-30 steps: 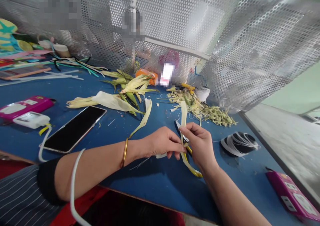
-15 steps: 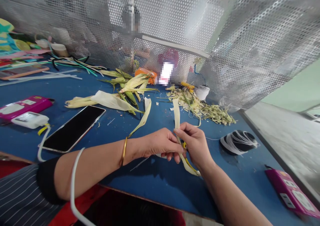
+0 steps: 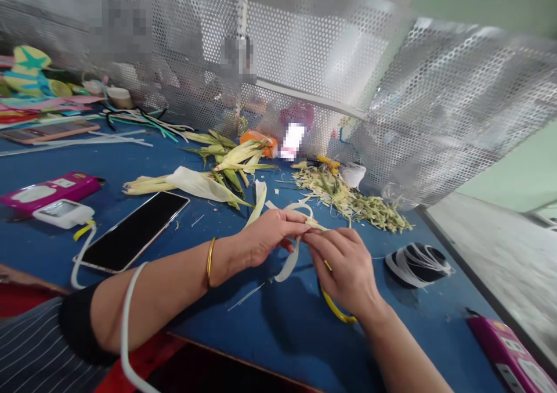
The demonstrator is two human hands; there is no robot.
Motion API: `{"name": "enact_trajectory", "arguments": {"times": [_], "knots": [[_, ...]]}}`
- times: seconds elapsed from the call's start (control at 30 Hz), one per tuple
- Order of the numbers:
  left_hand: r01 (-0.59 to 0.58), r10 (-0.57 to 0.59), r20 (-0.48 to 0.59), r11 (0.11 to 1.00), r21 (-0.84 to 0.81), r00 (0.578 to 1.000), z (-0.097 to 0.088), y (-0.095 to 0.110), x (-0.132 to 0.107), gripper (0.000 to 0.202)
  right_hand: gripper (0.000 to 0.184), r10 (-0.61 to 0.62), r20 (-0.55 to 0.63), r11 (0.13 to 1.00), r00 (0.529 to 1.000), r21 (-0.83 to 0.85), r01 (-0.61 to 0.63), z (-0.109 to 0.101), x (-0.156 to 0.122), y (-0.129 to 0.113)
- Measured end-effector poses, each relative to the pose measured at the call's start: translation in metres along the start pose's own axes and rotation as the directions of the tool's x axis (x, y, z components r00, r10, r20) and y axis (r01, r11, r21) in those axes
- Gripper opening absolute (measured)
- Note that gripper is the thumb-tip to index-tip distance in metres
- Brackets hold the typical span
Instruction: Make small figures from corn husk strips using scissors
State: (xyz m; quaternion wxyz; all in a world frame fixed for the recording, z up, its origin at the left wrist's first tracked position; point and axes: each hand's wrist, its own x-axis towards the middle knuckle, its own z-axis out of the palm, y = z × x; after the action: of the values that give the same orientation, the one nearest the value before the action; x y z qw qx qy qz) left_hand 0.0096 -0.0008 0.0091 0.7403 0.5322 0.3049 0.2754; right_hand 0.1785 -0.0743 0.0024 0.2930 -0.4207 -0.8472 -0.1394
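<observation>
A pale strip of corn husk (image 3: 288, 263) is pinched between my two hands, its curled end hanging below the fingers. My left hand (image 3: 270, 234), with a gold bangle at the wrist, is closed on it. From the other side my right hand (image 3: 346, 265) grips it too, the fingertips of both hands meeting. A yellow curved loop (image 3: 336, 310) sticks out beneath my right palm; the rest of it is hidden. Just beyond my left hand stands another husk piece (image 3: 260, 198). To the right sits a black spool (image 3: 418, 264) wound with white thread.
Corn husks (image 3: 204, 185) and a heap of husk shreds (image 3: 343, 193) lie at the back. A phone (image 3: 134, 230) and a magenta power strip (image 3: 56, 191) are at left, another power strip (image 3: 507, 346) at right. A perforated metal screen (image 3: 313, 50) closes the far side.
The husk strip, upright and long before, is now bent and looped at my fingertips. My right hand has turned palm down, and both hands have drawn together. The view has shifted slightly.
</observation>
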Motion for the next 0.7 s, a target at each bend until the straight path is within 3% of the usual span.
{"name": "enact_trajectory", "arguments": {"times": [0.13, 0.27, 0.43, 0.57, 0.7], "knots": [[-0.028, 0.031, -0.051, 0.998, 0.054, 0.998, 0.0, -0.002, 0.0, 0.02, 0.031, -0.073, 0.147, 0.982, 0.987, -0.161, 0.096, 0.01, 0.0, -0.001], [-0.005, 0.006, -0.061, 1.0, 0.023, 0.998, 0.003, -0.005, 0.0, 0.02, 0.032, -0.131, 0.161, 0.955, 0.978, -0.245, 0.168, 0.012, 0.001, -0.003], [0.016, -0.015, -0.09, 1.0, 0.001, 0.996, 0.006, -0.006, -0.001, 0.019, 0.028, -0.136, 0.125, 0.948, 0.983, -0.272, 0.166, 0.014, 0.001, -0.007], [0.008, -0.006, -0.114, 1.0, 0.015, 0.993, 0.006, -0.005, 0.0, 0.017, 0.027, -0.123, 0.054, 0.973, 0.991, -0.19, 0.131, 0.016, -0.001, -0.007], [-0.002, 0.006, -0.127, 0.999, 0.032, 0.992, 0.006, -0.005, 0.0, 0.017, 0.027, -0.173, -0.008, 0.981, 0.985, -0.094, 0.171, 0.015, -0.002, -0.008]]}}
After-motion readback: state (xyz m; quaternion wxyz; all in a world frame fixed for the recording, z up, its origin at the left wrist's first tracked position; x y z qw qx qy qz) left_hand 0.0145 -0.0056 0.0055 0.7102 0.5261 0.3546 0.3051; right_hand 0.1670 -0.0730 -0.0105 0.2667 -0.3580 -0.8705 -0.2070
